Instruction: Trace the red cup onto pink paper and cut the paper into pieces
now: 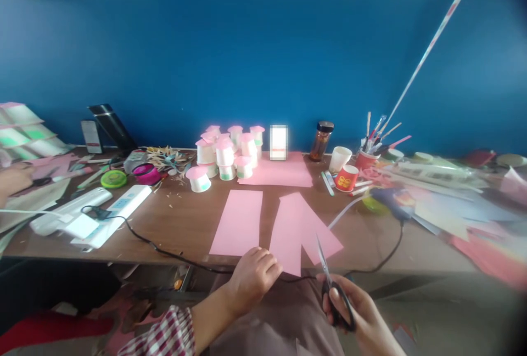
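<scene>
My left hand [253, 276] is closed on the near edge of a pink paper sheet [298, 230] at the table's front edge. My right hand [358, 315] grips black-handled scissors [329, 279], their blades pointing up into a cut in that sheet. A second pink strip [239, 221] lies flat just left of it. A third pink sheet [284, 172] lies farther back.
Several white cups with pink lids [224, 153] stand mid-table. A black cable [164, 249] runs along the front edge. White power strips [102, 213], tape rolls [113, 179], a jar [321, 141], red cups [346, 178] with pens and a glue gun [391, 199] surround. Another person's hand [12, 180] works at far left.
</scene>
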`<action>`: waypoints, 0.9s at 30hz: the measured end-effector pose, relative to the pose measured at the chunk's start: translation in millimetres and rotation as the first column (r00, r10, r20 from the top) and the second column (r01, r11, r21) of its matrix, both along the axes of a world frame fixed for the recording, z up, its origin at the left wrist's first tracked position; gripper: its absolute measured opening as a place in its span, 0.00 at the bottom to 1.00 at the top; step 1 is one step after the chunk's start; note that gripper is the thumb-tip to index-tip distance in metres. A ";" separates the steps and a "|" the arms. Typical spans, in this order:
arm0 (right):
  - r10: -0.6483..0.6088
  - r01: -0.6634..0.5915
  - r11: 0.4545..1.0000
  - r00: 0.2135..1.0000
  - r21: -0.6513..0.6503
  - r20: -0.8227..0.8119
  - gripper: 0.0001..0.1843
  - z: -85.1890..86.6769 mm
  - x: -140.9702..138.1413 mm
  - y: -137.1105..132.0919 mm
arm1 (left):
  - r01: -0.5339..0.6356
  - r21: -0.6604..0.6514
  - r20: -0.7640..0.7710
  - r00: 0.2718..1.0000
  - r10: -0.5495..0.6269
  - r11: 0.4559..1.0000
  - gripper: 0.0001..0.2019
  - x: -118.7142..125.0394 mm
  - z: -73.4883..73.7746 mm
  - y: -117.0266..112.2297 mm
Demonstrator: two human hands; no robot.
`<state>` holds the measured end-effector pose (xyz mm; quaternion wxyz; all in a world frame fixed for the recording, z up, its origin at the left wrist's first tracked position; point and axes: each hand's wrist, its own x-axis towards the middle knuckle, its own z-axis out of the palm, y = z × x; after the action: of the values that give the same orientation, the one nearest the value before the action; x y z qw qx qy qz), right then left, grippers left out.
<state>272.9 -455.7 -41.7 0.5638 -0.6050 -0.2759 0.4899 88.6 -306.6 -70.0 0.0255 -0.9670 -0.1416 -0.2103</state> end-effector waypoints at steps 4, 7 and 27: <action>0.046 -0.046 0.999 0.999 0.020 -0.019 0.27 -6.5 0.5 0.3 | -0.001 0.075 0.108 0.994 -0.007 0.997 0.07 -13.1 28.9 5.7; 0.056 -0.056 0.998 0.998 0.011 -0.016 0.28 -9.7 0.0 -0.5 | -0.081 0.175 0.206 0.978 0.044 0.981 0.07 -30.9 48.8 15.9; 0.001 -0.002 0.998 1.000 0.064 0.010 0.27 2.2 -0.9 -13.1 | -0.047 -0.064 0.019 0.999 0.048 0.997 0.07 37.4 28.3 -3.9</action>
<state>272.0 -468.8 -39.4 0.5811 -0.5889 -0.2946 0.4783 126.0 -310.6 -41.7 -0.0017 -0.9614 -0.1716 -0.2151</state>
